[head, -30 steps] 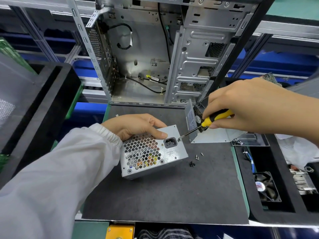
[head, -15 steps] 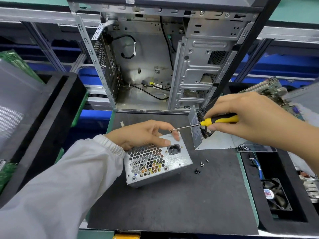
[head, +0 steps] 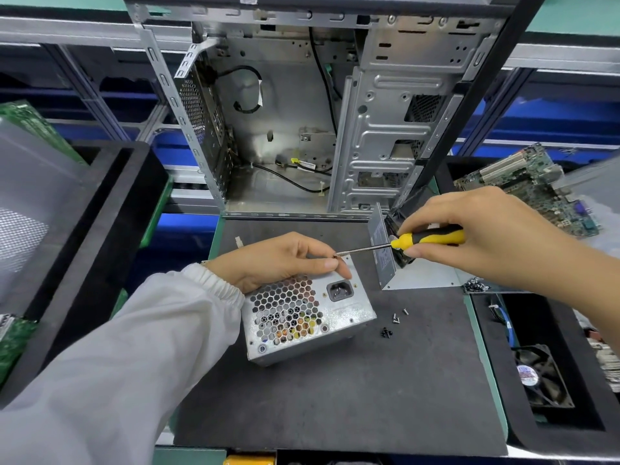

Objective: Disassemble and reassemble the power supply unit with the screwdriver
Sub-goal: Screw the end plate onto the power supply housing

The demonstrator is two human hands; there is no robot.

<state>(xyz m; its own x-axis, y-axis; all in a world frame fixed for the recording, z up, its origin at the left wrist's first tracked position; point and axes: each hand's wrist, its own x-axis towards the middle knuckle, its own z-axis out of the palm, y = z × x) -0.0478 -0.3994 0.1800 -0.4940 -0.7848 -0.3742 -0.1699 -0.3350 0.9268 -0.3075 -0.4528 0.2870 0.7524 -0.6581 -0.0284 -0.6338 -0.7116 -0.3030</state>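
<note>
Right now the power supply unit sits on the dark counter, tilted toward the near side, its honeycomb grille and socket face turned up. The left hand rests over its far top edge, fingers curled down on the casing. The screwdriver lies nearly level, long axis running left to right — tip at the left hand's fingertips just above the unit's far edge, yellow-and-black handle pinched in the right hand. So the tip is already beside the casing; the next move likely turns on seating it in a screw there, though the screw itself is hidden by the fingers. Loose screws lie just right of the unit. Behind the driver's shaft stands a bent metal cover, and farther back the open computer case.
</note>
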